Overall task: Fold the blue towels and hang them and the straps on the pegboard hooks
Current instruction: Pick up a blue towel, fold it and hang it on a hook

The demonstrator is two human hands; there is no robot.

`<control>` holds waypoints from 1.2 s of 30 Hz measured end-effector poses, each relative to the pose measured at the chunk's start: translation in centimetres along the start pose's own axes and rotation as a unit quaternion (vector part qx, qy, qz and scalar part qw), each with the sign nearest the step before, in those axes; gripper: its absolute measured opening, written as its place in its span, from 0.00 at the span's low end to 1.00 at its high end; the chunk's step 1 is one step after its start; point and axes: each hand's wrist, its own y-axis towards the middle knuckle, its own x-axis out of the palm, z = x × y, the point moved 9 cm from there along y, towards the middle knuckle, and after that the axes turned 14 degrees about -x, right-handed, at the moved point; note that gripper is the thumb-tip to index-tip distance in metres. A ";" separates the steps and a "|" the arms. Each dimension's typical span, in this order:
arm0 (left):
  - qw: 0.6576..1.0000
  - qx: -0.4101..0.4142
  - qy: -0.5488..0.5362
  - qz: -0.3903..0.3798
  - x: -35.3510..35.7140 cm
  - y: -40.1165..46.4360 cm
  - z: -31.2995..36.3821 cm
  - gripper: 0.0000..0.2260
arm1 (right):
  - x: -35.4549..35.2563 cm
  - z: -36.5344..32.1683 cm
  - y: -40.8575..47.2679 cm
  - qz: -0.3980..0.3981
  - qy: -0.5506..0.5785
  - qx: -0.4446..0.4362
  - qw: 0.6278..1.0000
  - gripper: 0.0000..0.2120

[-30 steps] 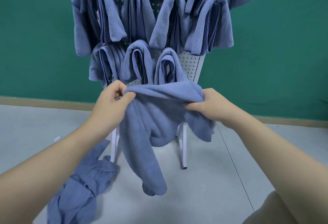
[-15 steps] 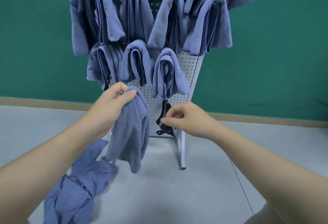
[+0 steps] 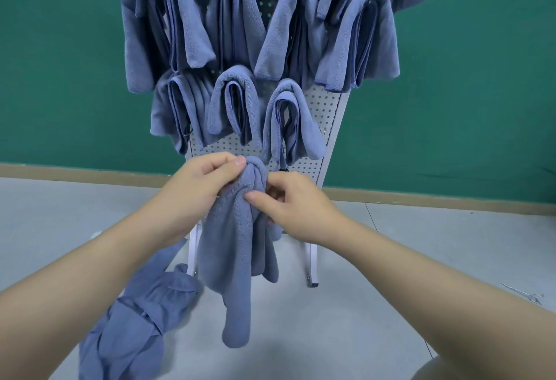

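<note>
Blue microfibre is what you have bunched between your hands: a soft, folded blue terry towel [image 3: 237, 247] whose gathered top sits just below the lowest row of hung towels, in front of the white perforated metal pegboard [image 3: 323, 115]. Your left hand [image 3: 198, 187] has its fingers and thumb curled round the left side of the bunched fold, and your right hand [image 3: 288, 202] pinches the same fold from the right, thumb pressed into the cloth; both grips are closed on the towel, none spare. Judge it as light, limp and a little grippy: it will not slip from your fingers, but it holds no shape, and the long tail hanging toward the grey floor [image 3: 361, 304] will drag the folds apart if you let go on one side. Take hold at the doubled crown, where the layers are thickest, and keep them stacked as you lift. Whether a hook is free right behind your hands cannot be told, since the cloth hides it. The rows of folded blue towels [image 3: 237, 103] already draped above show the loop shape to aim for. A crumpled heap of loose blue towels [image 3: 135, 319] lies on the floor at your left.
</note>
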 end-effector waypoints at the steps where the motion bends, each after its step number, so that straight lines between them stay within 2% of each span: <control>1: 0.999 -0.017 -0.029 0.013 -0.4 0.1 -0.4 0.16 | -0.3 -0.1 0.1 0.015 -0.001 -0.003 1.000 0.19; 4: 0.995 -0.063 -0.046 0.055 -1.0 0.5 -1.8 0.14 | -0.9 0.1 0.2 0.052 -0.004 -0.005 0.999 0.22; 6: 0.993 -0.099 -0.033 0.053 -0.6 0.6 -2.6 0.11 | -1.0 0.1 0.2 0.065 -0.018 -0.005 0.998 0.20; 10: 0.980 -0.191 -0.037 -0.035 1.4 0.6 -4.1 0.21 | -1.2 0.2 0.1 0.082 -0.033 0.005 0.996 0.15; 12: 0.976 -0.203 -0.047 -0.068 2.1 0.3 -4.1 0.20 | -1.3 0.3 0.0 0.085 -0.029 0.008 0.996 0.14; 19: 0.981 -0.161 -0.078 -0.075 2.1 -0.1 -2.6 0.16 | -1.0 -0.2 -0.1 0.079 -0.009 0.014 0.997 0.17; 23: 0.978 -0.153 -0.109 -0.092 2.2 -0.3 -2.3 0.20 | -0.5 -0.2 0.0 0.069 0.003 0.011 0.998 0.18; 28: 0.981 -0.139 -0.110 -0.082 1.9 -0.1 -2.5 0.11 | -0.8 -0.1 0.0 0.078 -0.001 0.016 0.997 0.15; 29: 0.982 -0.134 -0.104 -0.084 1.9 -0.2 -2.5 0.12 | -0.8 -0.1 0.0 0.072 -0.007 0.015 0.997 0.14; 32: 0.986 -0.123 -0.085 -0.078 1.6 -0.2 -2.5 0.23 | -0.8 -0.2 0.0 0.057 -0.030 0.008 0.998 0.16; 36: 0.987 -0.120 -0.074 -0.078 1.3 -0.1 -2.5 0.22 | -0.8 -0.5 0.1 0.046 -0.039 0.005 0.998 0.19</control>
